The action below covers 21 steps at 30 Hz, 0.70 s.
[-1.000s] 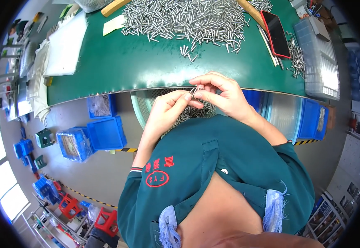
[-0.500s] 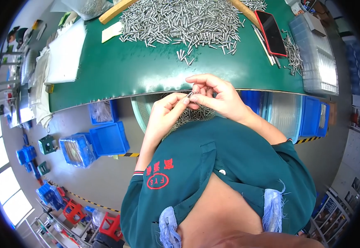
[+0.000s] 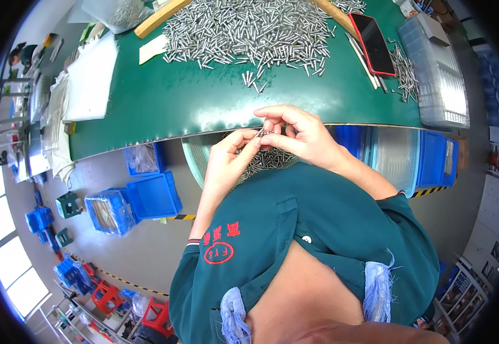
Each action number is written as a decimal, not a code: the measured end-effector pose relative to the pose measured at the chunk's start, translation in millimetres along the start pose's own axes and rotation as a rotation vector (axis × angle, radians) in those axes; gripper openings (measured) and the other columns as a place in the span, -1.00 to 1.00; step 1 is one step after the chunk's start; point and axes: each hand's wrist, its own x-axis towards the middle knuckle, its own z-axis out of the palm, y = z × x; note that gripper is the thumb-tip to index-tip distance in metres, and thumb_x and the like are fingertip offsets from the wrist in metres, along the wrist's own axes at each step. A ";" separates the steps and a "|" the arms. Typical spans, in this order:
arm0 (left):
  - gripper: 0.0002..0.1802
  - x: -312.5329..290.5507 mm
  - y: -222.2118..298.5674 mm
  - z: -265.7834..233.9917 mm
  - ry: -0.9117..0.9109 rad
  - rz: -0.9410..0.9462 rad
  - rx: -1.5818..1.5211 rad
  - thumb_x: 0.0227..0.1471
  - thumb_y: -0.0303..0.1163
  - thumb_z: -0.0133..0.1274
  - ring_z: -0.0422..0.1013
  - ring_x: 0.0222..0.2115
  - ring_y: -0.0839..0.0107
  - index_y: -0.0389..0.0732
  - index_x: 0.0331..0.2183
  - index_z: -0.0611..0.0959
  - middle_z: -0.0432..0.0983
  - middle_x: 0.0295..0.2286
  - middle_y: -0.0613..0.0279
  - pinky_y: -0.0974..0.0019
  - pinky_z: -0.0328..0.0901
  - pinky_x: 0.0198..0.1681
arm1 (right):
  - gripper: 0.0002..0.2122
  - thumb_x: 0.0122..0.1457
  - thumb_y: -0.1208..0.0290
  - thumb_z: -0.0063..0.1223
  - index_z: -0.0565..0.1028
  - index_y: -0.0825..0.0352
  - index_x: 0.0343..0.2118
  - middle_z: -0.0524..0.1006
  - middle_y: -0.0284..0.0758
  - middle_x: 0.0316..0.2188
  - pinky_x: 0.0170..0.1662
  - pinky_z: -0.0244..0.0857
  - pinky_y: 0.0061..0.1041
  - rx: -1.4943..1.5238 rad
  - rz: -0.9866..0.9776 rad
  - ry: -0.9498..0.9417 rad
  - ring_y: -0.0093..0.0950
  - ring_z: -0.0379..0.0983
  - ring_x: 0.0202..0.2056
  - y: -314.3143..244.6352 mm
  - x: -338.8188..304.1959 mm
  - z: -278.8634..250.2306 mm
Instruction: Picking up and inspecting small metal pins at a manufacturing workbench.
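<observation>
White sheets lie at the counter's left edge, well clear of the hands; leave them. Yellow slip and left wooden bar sit by the big metal pile, toward the far edge. Green-rimmed basket, below the near edge, has more metal pins in it.

Left hand: grip narrow, thumb and finger pinched on 1 slim metal pin, held tilted just off the counter's near edge, over the basket. Pinch light, near the pin's end, so the rest shows. I'd work over the basket: slips should land there, not on the floor.

Right hand: grip narrow, curled, fingertips at the pin. Can't tell if it's closed on anything; fingers hide it. Steady with thumb and index; other fingers off the line of sight.

Right side: red-edged phone, small pin heap, clear plastic trays at the right edge. Elbow low, don't sweep that heap.
</observation>
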 end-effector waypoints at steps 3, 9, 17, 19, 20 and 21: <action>-0.78 -0.2 -0.1 -0.2 0.021 0.018 0.053 0.10 -0.42 0.06 0.48 -0.32 0.54 -0.35 -0.22 0.59 0.59 -0.36 0.20 0.46 0.35 -0.21 | -0.65 0.06 0.47 0.17 0.46 0.31 -0.05 0.47 -0.41 -0.41 -0.35 0.31 -0.64 -0.009 0.014 -0.005 -0.66 0.36 -0.43 0.5 -0.2 -0.1; -0.79 0.0 0.5 -0.1 0.068 0.079 0.200 0.07 -0.42 0.10 0.49 -0.33 0.55 -0.31 -0.23 0.61 0.60 -0.39 0.22 0.43 0.36 -0.24 | -0.66 0.08 0.47 0.16 0.46 0.31 -0.04 0.47 -0.42 -0.42 -0.34 0.30 -0.64 -0.014 0.013 -0.005 -0.66 0.36 -0.43 1.8 -1.0 0.0; -0.78 -0.3 -2.6 -0.3 0.061 0.049 0.133 0.07 -0.42 0.09 0.50 -0.35 0.55 -0.32 -0.23 0.61 0.61 -0.40 0.22 0.45 0.36 -0.24 | -0.68 0.11 0.49 0.12 0.45 0.31 -0.03 0.46 -0.45 -0.43 -0.38 0.26 -0.71 0.151 0.091 -0.042 -0.73 0.34 -0.42 4.1 -0.4 1.4; -0.78 -1.1 -2.8 -0.9 0.063 0.044 0.152 0.07 -0.42 0.09 0.51 -0.34 0.54 -0.32 -0.23 0.61 0.61 -0.40 0.20 0.45 0.36 -0.24 | -0.68 0.12 0.50 0.12 0.45 0.31 -0.03 0.45 -0.46 -0.43 -0.39 0.25 -0.72 0.168 0.105 -0.049 -0.74 0.33 -0.41 6.0 -0.6 2.4; -0.77 -1.2 -2.5 -1.2 0.062 0.040 0.172 0.07 -0.42 0.09 0.51 -0.34 0.54 -0.32 -0.22 0.61 0.61 -0.40 0.19 0.45 0.37 -0.25 | -0.68 0.12 0.50 0.11 0.45 0.31 -0.03 0.45 -0.46 -0.43 -0.40 0.24 -0.73 0.173 0.103 -0.043 -0.74 0.33 -0.42 8.1 -1.0 3.0; -0.77 -1.4 -1.6 -1.7 0.062 0.039 0.172 0.07 -0.42 0.09 0.51 -0.34 0.54 -0.32 -0.22 0.61 0.61 -0.40 0.19 0.45 0.37 -0.25 | -0.69 0.12 0.49 0.11 0.46 0.30 -0.04 0.45 -0.46 -0.43 -0.41 0.23 -0.74 0.178 0.102 -0.038 -0.75 0.33 -0.42 9.1 -1.3 3.4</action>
